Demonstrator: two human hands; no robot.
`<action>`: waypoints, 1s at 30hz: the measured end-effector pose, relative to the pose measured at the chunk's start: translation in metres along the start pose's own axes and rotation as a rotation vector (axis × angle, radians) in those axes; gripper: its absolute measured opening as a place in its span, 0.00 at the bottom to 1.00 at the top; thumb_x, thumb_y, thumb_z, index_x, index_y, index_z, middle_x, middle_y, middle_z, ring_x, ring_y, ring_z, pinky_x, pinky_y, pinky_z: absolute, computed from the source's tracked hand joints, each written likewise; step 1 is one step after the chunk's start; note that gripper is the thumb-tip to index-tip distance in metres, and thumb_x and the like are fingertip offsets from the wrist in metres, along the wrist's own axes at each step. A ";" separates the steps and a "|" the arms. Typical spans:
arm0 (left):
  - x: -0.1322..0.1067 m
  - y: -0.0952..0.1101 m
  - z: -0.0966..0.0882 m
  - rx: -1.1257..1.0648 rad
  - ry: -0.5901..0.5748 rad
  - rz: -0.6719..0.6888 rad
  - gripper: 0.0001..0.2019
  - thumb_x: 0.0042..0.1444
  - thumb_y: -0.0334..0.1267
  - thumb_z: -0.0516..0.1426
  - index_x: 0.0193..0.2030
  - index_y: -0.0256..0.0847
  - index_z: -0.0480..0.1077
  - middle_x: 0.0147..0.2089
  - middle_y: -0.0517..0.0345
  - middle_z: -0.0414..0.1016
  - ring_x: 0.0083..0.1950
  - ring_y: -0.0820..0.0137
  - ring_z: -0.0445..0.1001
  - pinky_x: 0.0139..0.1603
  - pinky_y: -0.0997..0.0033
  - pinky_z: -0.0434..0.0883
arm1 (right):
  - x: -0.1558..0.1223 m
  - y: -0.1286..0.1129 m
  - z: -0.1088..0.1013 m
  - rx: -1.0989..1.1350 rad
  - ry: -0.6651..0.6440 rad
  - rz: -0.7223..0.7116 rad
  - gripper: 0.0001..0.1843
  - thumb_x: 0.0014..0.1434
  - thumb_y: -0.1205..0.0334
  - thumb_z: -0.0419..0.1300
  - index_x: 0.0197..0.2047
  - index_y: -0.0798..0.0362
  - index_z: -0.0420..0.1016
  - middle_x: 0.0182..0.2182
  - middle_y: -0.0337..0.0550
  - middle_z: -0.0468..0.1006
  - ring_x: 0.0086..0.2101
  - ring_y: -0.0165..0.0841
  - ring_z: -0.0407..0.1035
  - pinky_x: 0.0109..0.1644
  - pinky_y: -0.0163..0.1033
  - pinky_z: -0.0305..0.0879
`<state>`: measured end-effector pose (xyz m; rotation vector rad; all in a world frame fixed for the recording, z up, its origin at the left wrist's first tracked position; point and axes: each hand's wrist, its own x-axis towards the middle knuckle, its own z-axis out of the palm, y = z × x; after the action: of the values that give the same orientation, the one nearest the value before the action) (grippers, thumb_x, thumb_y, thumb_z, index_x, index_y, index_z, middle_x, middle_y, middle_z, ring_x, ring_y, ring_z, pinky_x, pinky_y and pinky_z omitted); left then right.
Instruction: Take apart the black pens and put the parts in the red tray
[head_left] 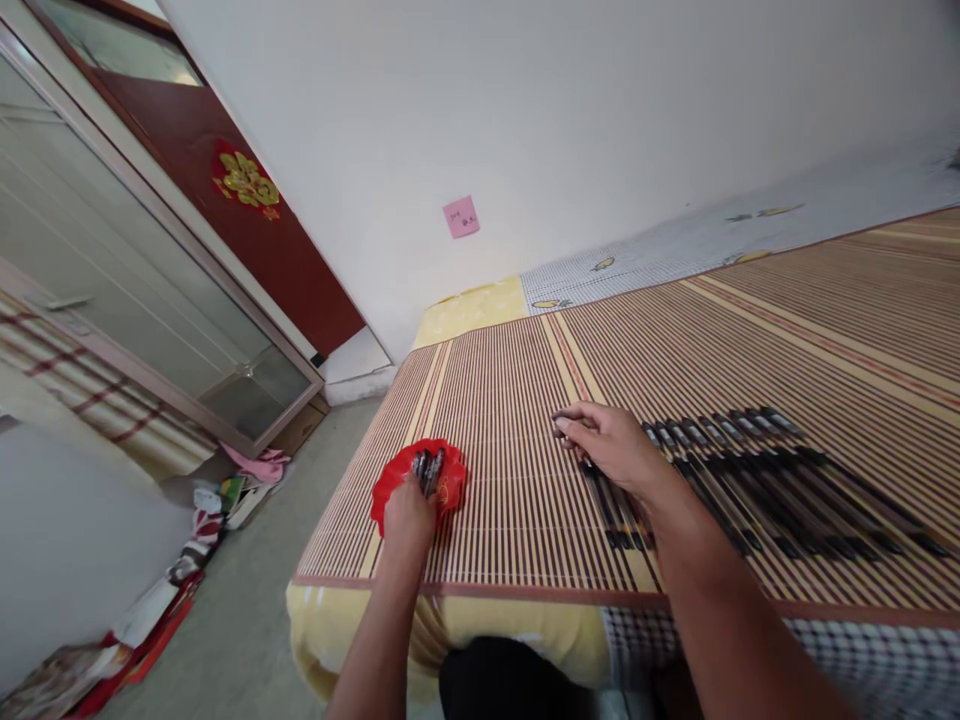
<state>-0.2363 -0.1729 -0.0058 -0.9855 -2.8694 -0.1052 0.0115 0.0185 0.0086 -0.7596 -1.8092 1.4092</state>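
My left hand (409, 518) is closed around a small bunch of black pens (427, 468) over a red scalloped plate (452, 455). The pens' upper ends stick out past my fingers. My right hand (604, 440) hovers over the mat with its thumb and fingers pinched together. Something small and dark shows at the fingertips, too little of it to name. Just below that hand lie several black pens (611, 515), partly hidden by the wrist. Further right, a row of black pens (780, 480) lies side by side at a slant, partly covered by my right forearm.
A striped bamboo mat (495, 400) covers the bed, with yellow cloth (525, 625) hanging at its front edge. A pink note (461, 216) is stuck on the white wall. At left are a glass-panelled door (150, 220) and floor clutter (199, 540).
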 end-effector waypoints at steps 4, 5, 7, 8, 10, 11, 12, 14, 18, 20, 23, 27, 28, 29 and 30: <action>-0.002 -0.013 -0.004 0.025 0.017 0.002 0.08 0.58 0.40 0.57 0.40 0.40 0.73 0.39 0.46 0.81 0.43 0.56 0.79 0.38 0.65 0.69 | 0.004 0.013 -0.004 0.012 0.013 -0.003 0.17 0.59 0.50 0.59 0.44 0.52 0.77 0.37 0.48 0.80 0.35 0.36 0.76 0.37 0.40 0.71; -0.003 -0.015 -0.005 0.043 0.010 0.008 0.06 0.58 0.39 0.57 0.38 0.40 0.74 0.38 0.46 0.81 0.43 0.56 0.79 0.38 0.65 0.69 | 0.005 0.016 -0.005 0.016 0.019 -0.002 0.17 0.59 0.50 0.59 0.44 0.52 0.77 0.37 0.48 0.80 0.35 0.36 0.76 0.37 0.40 0.71; -0.004 -0.018 -0.007 0.072 -0.009 0.022 0.06 0.58 0.37 0.56 0.34 0.40 0.74 0.37 0.44 0.81 0.42 0.55 0.79 0.38 0.63 0.70 | 0.006 0.018 -0.005 0.018 0.027 -0.003 0.17 0.58 0.50 0.59 0.45 0.52 0.77 0.37 0.48 0.80 0.35 0.36 0.76 0.38 0.40 0.71; -0.004 -0.018 -0.007 0.081 -0.014 0.031 0.07 0.58 0.37 0.56 0.33 0.39 0.74 0.37 0.43 0.81 0.41 0.54 0.79 0.38 0.63 0.70 | 0.006 0.017 -0.005 0.015 0.026 -0.008 0.17 0.58 0.50 0.59 0.45 0.52 0.77 0.37 0.48 0.80 0.35 0.36 0.76 0.38 0.40 0.71; -0.005 -0.016 -0.006 0.096 -0.025 0.047 0.08 0.58 0.37 0.55 0.34 0.38 0.75 0.37 0.42 0.81 0.41 0.53 0.79 0.39 0.62 0.70 | 0.004 0.014 -0.005 0.011 0.023 -0.022 0.16 0.59 0.51 0.59 0.44 0.52 0.77 0.36 0.47 0.80 0.35 0.36 0.76 0.40 0.41 0.71; -0.005 -0.014 -0.006 0.102 -0.029 0.053 0.09 0.59 0.38 0.55 0.34 0.38 0.75 0.38 0.41 0.81 0.41 0.53 0.79 0.39 0.62 0.70 | 0.004 0.012 -0.005 0.005 0.021 -0.026 0.15 0.59 0.51 0.59 0.43 0.52 0.78 0.36 0.47 0.80 0.35 0.36 0.76 0.40 0.41 0.71; -0.006 -0.013 -0.005 0.108 -0.033 0.057 0.09 0.59 0.38 0.54 0.35 0.38 0.75 0.38 0.41 0.81 0.41 0.53 0.79 0.39 0.62 0.71 | 0.003 0.011 -0.006 -0.002 0.018 -0.025 0.15 0.59 0.51 0.59 0.43 0.52 0.78 0.36 0.47 0.80 0.35 0.36 0.76 0.41 0.42 0.71; -0.006 -0.010 -0.003 0.118 -0.037 0.059 0.09 0.60 0.38 0.54 0.36 0.39 0.75 0.38 0.42 0.81 0.41 0.54 0.79 0.38 0.62 0.71 | 0.002 0.009 -0.007 -0.014 0.018 -0.011 0.15 0.60 0.51 0.59 0.44 0.51 0.78 0.37 0.48 0.80 0.35 0.37 0.76 0.40 0.42 0.71; -0.005 -0.011 -0.004 0.135 -0.036 0.039 0.09 0.59 0.36 0.54 0.36 0.40 0.76 0.37 0.43 0.80 0.41 0.54 0.80 0.38 0.63 0.71 | 0.002 0.010 -0.008 -0.016 0.021 -0.009 0.16 0.60 0.50 0.59 0.45 0.51 0.78 0.38 0.49 0.80 0.36 0.38 0.76 0.40 0.43 0.71; -0.005 -0.012 -0.005 0.142 -0.037 0.029 0.08 0.58 0.35 0.54 0.35 0.41 0.75 0.37 0.44 0.80 0.41 0.54 0.80 0.38 0.63 0.71 | 0.003 0.011 -0.008 -0.018 0.020 -0.023 0.16 0.60 0.50 0.59 0.44 0.51 0.78 0.37 0.48 0.80 0.36 0.38 0.76 0.40 0.43 0.71; -0.006 -0.014 -0.004 0.144 -0.049 0.034 0.06 0.57 0.34 0.55 0.34 0.41 0.75 0.37 0.44 0.81 0.40 0.55 0.80 0.38 0.63 0.71 | 0.003 0.012 -0.007 -0.019 0.010 -0.033 0.15 0.60 0.50 0.59 0.44 0.51 0.77 0.37 0.48 0.80 0.36 0.37 0.76 0.41 0.43 0.71; -0.006 -0.014 -0.002 0.136 -0.051 0.032 0.07 0.57 0.33 0.55 0.35 0.39 0.74 0.39 0.41 0.81 0.42 0.53 0.80 0.38 0.62 0.71 | 0.004 0.012 -0.005 -0.005 0.006 -0.040 0.15 0.60 0.51 0.59 0.44 0.52 0.77 0.37 0.48 0.80 0.36 0.37 0.76 0.41 0.42 0.70; -0.006 -0.014 -0.002 0.133 -0.048 0.027 0.07 0.58 0.33 0.54 0.35 0.39 0.74 0.39 0.41 0.81 0.42 0.53 0.80 0.38 0.62 0.71 | 0.004 0.013 -0.005 -0.007 0.012 -0.042 0.15 0.60 0.51 0.59 0.44 0.52 0.77 0.37 0.48 0.80 0.35 0.37 0.76 0.40 0.42 0.70; -0.006 -0.014 -0.002 0.130 -0.046 0.022 0.08 0.58 0.33 0.53 0.35 0.38 0.74 0.39 0.40 0.81 0.42 0.52 0.80 0.38 0.61 0.71 | 0.004 0.013 -0.006 -0.012 0.021 -0.043 0.15 0.60 0.51 0.59 0.44 0.52 0.77 0.36 0.48 0.80 0.35 0.37 0.76 0.40 0.42 0.70; -0.007 -0.014 -0.002 0.127 -0.044 0.019 0.08 0.58 0.33 0.53 0.36 0.38 0.74 0.39 0.40 0.81 0.42 0.52 0.80 0.38 0.61 0.71 | 0.004 0.013 -0.006 -0.018 0.029 -0.043 0.16 0.59 0.51 0.59 0.43 0.52 0.77 0.36 0.47 0.80 0.35 0.37 0.75 0.40 0.42 0.70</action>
<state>-0.2395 -0.1888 -0.0052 -1.0024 -2.8638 0.1010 0.0146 0.0276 -0.0022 -0.7418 -1.8078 1.3499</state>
